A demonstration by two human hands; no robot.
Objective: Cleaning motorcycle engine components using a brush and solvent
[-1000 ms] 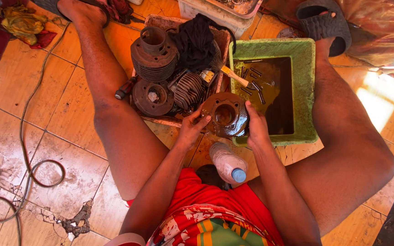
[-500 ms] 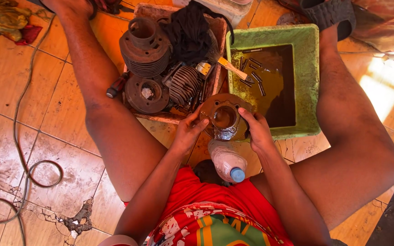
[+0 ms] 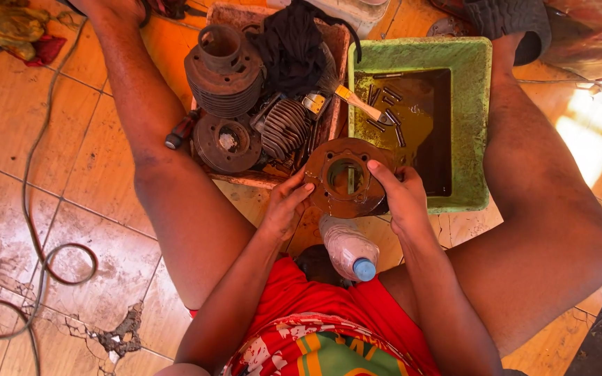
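The tiled floor carries everything here; the person sits on it with legs spread around the work. Ahead on the right stands a green plastic tub holding dark, oily liquid with several small bolts lying in it, and a brush rests with its handle over the tub's near-left edge; beside it on the left is a shallow crate packed with a finned engine cylinder, a smaller finned piece, a round flanged part and a black rag. A clear plastic bottle with a blue cap lies between the thighs, just below the hands.

The oily engine cylinder is held over the tub's near-left corner, flange up and bore facing the camera. The left hand has its fingers curled against the flange's left edge; the right hand wraps the right side with the thumb laid on the rim, so both are closed on the part.

In my judgement, a wet part like this calls for a grip on the flange rim and not on the slick face, kept over the tub so drips fall back in.

It is brown, glossy with liquid, round with a wide bore and small holes at the flange corners.
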